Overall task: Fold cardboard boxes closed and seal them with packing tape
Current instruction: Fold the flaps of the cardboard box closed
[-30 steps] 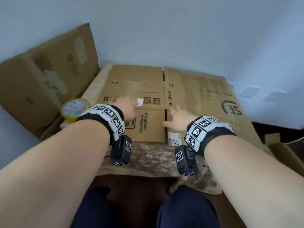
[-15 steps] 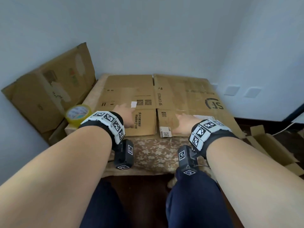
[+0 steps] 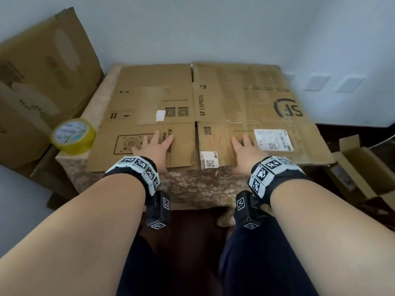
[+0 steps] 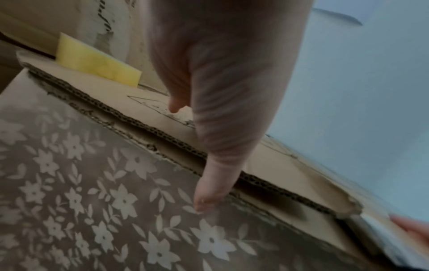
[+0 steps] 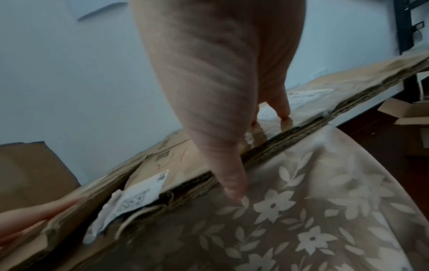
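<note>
Your left hand (image 3: 152, 149) lies flat, fingers straight and spread, on the near left flap of the flattened brown cardboard box (image 3: 241, 99) that fills the middle of the frame. Your right hand (image 3: 245, 153) lies the same way on the near right flap, just left of a white shipping label (image 3: 272, 139). In the wrist views each thumb (image 4: 212, 185) hangs over the corrugated near edge, down toward the beige floral cloth (image 3: 192, 184) covering the tabletop. The yellow roll of packing tape (image 3: 73, 136) sits on the tabletop's left corner, just beside the box. Large brown cardboard sheets (image 3: 42, 67) lean against the wall at upper left. A small open cardboard box (image 3: 361, 167) sits on the floor at the right edge.
</note>
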